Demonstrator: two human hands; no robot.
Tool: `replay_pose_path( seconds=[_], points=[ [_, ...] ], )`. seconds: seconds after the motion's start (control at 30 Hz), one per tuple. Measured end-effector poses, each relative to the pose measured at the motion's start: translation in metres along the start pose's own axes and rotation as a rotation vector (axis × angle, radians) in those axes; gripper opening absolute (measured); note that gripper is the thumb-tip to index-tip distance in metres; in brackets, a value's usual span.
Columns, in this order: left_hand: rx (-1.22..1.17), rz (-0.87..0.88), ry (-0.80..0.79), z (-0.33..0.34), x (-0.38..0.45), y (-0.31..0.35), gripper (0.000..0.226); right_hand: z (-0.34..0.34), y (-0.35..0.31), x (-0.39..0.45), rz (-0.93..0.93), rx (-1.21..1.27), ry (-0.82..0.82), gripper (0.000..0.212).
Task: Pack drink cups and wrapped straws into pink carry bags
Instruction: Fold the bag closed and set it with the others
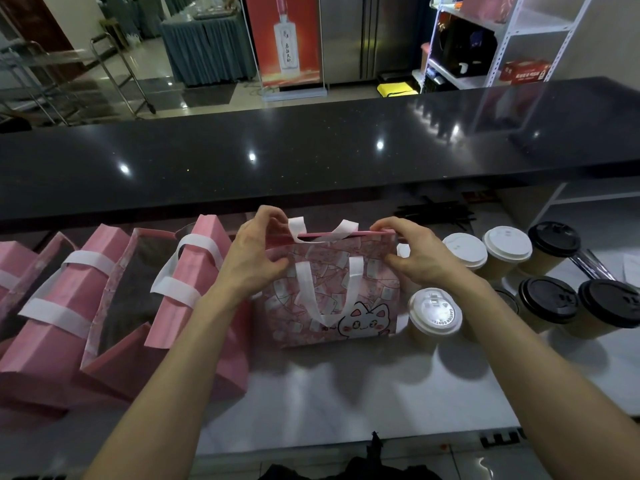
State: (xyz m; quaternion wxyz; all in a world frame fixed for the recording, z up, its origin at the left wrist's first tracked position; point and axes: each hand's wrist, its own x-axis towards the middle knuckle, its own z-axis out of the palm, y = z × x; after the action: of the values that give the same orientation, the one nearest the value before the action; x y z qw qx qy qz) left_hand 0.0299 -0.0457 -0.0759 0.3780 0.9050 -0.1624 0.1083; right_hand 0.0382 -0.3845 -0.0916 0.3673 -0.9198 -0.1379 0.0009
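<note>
A pink carry bag (332,299) with a cat print and white handles stands upright on the white counter in front of me. My left hand (256,251) pinches its upper left rim and my right hand (412,251) pinches its upper right rim; the mouth looks nearly closed. To the right stand paper cups: one with a white lid (434,311) close to the bag, two more white-lidded ones (464,251) behind, and three with black lids (547,299). Dark wrapped straws (436,213) lie under the black ledge at the back.
Several more pink bags (69,299) with white handles stand and lean in a row on the left, one touching my left forearm. A raised black countertop (311,157) runs across the back. White counter (346,403) lies in front of the bag.
</note>
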Motion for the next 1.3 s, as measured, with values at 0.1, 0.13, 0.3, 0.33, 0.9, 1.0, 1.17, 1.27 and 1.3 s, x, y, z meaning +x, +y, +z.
replay_pose_path(
  seconds=[0.1, 0.13, 0.3, 0.33, 0.9, 1.0, 1.17, 1.27, 1.3],
  points=[
    [-0.137, -0.049, 0.055, 0.005, -0.005, -0.007, 0.064, 0.003, 0.0, -0.002, 0.004, 0.001, 0.019, 0.047],
    [-0.127, -0.043, 0.075, 0.006, -0.005, -0.007, 0.057, 0.005, 0.0, -0.002, 0.002, 0.006, 0.027, 0.047],
    [-0.005, 0.079, 0.115, 0.011, 0.003, -0.002, 0.039, 0.01, 0.0, -0.001, 0.004, -0.003, 0.042, 0.051],
    [0.103, 0.11, 0.144, 0.011, 0.005, -0.001, 0.046, 0.011, 0.0, -0.001, 0.001, -0.002, 0.044, 0.051],
    [0.218, 0.095, -0.053, -0.012, -0.01, 0.005, 0.063, 0.016, 0.008, -0.002, -0.029, -0.037, 0.058, 0.051],
    [0.121, -0.008, 0.018, -0.01, -0.008, -0.005, 0.061, 0.016, 0.008, 0.0, -0.044, -0.039, 0.069, 0.051],
    [0.104, 0.003, 0.211, 0.001, -0.01, -0.025, 0.037, 0.016, 0.01, 0.0, -0.039, -0.032, 0.077, 0.061],
    [0.157, 0.064, 0.248, 0.003, -0.015, -0.03, 0.029, 0.018, 0.012, 0.0, -0.017, -0.035, 0.087, 0.063],
    [0.172, 0.092, 0.238, 0.002, -0.015, -0.031, 0.028, 0.018, 0.012, 0.0, -0.029, -0.058, 0.09, 0.059]
  ],
)
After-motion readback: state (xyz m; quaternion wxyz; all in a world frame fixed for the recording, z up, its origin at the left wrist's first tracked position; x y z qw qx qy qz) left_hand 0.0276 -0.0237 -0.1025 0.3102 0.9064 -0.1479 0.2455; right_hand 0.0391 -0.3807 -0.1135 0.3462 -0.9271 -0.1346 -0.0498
